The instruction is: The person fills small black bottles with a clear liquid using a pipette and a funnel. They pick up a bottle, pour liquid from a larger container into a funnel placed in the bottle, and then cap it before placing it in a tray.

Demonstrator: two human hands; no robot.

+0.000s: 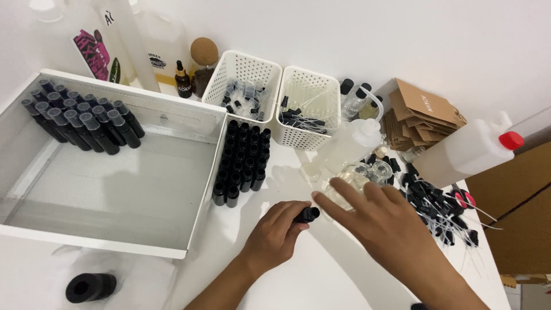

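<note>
Between tray edge (198, 195) and sprayer pile (442, 212), left hand (275, 235) gripping black bottle (307, 215), right hand (384, 221) spread empty

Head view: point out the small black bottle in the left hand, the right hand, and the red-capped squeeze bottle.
small black bottle (308, 214), head view, on its exposed neck end.
left hand (275, 232), head view, on the back of the hand.
right hand (381, 218), head view, on the back of the hand.
red-capped squeeze bottle (459, 155), head view, on its white body.

White tabletop (344, 270) pushed against a plain white wall (402, 34), corner at upper left. Bright, even light, soft shadows. Brown cardboard box (516, 212) at the right edge past the tabletop. Floor barely shows, bottom right, too little to tell.
</note>
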